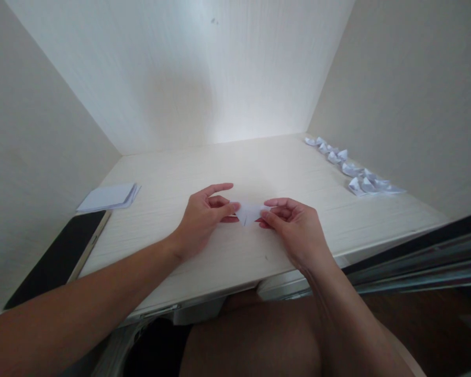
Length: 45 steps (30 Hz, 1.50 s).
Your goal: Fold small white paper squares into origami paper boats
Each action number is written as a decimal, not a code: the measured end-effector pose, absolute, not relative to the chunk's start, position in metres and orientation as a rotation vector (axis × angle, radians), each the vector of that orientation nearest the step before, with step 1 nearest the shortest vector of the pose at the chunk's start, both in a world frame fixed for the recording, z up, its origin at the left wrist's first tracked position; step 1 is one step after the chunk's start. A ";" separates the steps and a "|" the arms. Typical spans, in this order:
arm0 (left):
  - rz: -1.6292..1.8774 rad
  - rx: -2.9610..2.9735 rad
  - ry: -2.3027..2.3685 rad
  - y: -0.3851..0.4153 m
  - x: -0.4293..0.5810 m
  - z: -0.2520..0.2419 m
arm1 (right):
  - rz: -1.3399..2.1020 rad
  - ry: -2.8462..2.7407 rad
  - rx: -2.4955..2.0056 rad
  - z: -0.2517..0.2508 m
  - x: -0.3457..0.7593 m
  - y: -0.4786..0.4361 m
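Observation:
A small folded piece of white paper (248,213) is held between my two hands, low over the middle of the desk. My left hand (210,212) pinches its left end between thumb and fingers, with the index finger stretched out above. On the other end, the thumb and fingers of my right hand (294,222) are closed. The paper narrows toward its lower edge, where a dark crease or slit shows. My fingers cover both of its ends.
Several folded white paper boats (351,168) stand in a row along the desk's right side. A stack of white paper sheets (108,197) lies at the left, beside a dark flat device (58,256). Panels enclose the pale desk (220,162) at the back and sides.

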<state>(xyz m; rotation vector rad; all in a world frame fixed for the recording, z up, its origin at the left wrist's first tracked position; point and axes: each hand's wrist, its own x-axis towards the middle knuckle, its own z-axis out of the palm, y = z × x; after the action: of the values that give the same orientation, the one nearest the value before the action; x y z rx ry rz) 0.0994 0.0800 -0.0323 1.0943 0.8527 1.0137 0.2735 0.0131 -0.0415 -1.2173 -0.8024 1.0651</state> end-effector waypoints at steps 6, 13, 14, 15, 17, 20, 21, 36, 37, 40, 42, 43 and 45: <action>1.201 1.234 0.805 0.076 0.104 -0.039 | 1.029 -0.861 -1.104 -0.041 0.277 0.016; 1.141 1.704 0.720 0.071 0.100 -0.044 | 0.812 -1.087 -1.139 -0.040 0.270 0.017; 1.141 1.747 0.727 0.071 0.099 -0.043 | 0.772 -1.110 -1.148 -0.040 0.269 0.017; 1.146 1.783 0.739 0.071 0.098 -0.043 | 0.733 -1.132 -1.158 -0.040 0.269 0.016; 1.145 1.839 0.768 0.072 0.098 -0.042 | 0.678 -1.168 -1.180 -0.041 0.269 0.014; 1.111 1.854 0.783 0.072 0.098 -0.042 | 0.663 -1.150 -1.175 -0.043 0.270 0.012; 1.098 1.849 0.777 0.072 0.098 -0.042 | 0.677 -1.132 -1.165 -0.044 0.270 0.012; 1.117 1.687 0.751 0.062 0.098 -0.038 | 0.780 -1.176 -1.229 -0.040 0.266 0.009; 1.109 1.685 0.778 0.062 0.098 -0.037 | 0.789 -1.177 -1.225 -0.040 0.266 0.009; 1.132 1.681 0.869 0.062 0.098 -0.034 | 0.762 -1.204 -1.251 -0.039 0.266 0.008; 1.150 1.647 0.886 0.063 0.099 -0.033 | 0.709 -1.237 -1.277 -0.038 0.266 0.007; 1.152 1.622 0.880 0.064 0.099 -0.033 | 0.687 -1.252 -1.287 -0.038 0.266 0.007; 1.152 1.579 0.864 0.065 0.100 -0.033 | 0.667 -1.276 -1.308 -0.038 0.266 0.006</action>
<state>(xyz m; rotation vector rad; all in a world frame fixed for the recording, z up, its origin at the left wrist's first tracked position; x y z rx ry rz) 0.0995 0.0649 -0.0334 1.5786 0.8644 1.1517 0.2660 0.0063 -0.0379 -1.3082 -1.2761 0.6673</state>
